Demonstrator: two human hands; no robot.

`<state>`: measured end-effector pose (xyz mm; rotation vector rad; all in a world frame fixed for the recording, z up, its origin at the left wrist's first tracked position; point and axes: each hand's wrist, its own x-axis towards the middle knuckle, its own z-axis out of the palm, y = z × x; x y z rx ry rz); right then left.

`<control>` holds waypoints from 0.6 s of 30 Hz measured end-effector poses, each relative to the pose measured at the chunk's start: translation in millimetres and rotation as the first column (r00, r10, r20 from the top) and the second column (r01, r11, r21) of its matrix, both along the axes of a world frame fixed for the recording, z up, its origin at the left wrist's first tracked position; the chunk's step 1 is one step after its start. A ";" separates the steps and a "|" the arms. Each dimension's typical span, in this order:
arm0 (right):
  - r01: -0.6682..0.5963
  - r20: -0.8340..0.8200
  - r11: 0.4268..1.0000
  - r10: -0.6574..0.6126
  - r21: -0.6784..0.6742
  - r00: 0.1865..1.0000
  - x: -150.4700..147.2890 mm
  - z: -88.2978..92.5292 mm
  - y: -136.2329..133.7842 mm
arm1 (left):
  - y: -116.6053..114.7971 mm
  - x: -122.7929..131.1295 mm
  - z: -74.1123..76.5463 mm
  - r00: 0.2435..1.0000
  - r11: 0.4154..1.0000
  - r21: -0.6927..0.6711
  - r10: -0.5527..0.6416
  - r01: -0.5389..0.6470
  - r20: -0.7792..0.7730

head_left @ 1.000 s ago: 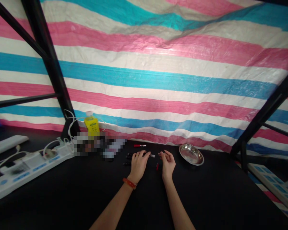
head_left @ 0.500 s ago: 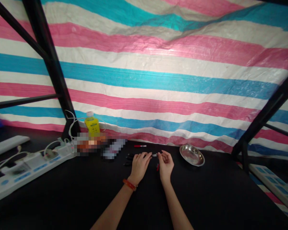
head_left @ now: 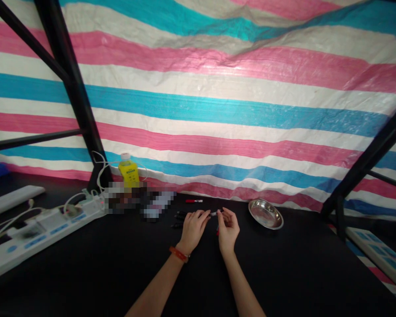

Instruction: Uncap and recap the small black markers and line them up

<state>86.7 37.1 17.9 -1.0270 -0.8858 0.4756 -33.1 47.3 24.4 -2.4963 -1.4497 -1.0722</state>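
My left hand (head_left: 192, 226) and my right hand (head_left: 229, 226) meet over the black table, fingertips pinched on opposite ends of a slim pen (head_left: 213, 214). Only its pale, silvery middle shows between them; the ends are covered by fingers. Left of my left hand lie several black pens (head_left: 177, 225), partly hidden behind it. A red piece (head_left: 218, 230) sits beside my right hand, mostly covered. Farther back lies a red pen-like piece with a silvery end (head_left: 194, 201). An orange bracelet (head_left: 178, 254) circles my left wrist.
A round metal dish (head_left: 265, 214) stands on the right. At the left are a white power strip (head_left: 49, 237) with cables, a yellow bottle (head_left: 129, 172) and blurred items (head_left: 158, 204). Black frame posts and a striped sheet (head_left: 218, 101) bound the back.
The view has shifted slightly. Between my fingertips a dark part of the pen now shows near my right hand; both hands stay in almost the same place.
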 end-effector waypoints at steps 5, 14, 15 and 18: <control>-0.052 0.166 0.998 0.049 0.017 0.985 0.4 2.1 -3.6 | 0.1 0.2 -1.6 0.997 0.999 -0.023 -0.034 0.036 0.064; -0.070 0.322 0.996 0.048 0.055 0.945 -0.8 3.9 -6.7 | 3.8 -0.3 -7.0 0.959 0.990 -0.055 -0.112 0.131 0.259; -0.055 0.321 0.997 0.036 0.051 0.946 -0.7 3.9 -6.9 | 4.4 -0.2 -7.7 0.952 0.988 -0.057 -0.125 0.146 0.280; -0.012 0.294 0.999 0.002 0.031 0.956 -0.3 2.1 -6.2 | 6.2 0.3 -11.3 0.943 0.983 -0.060 -0.149 0.174 0.297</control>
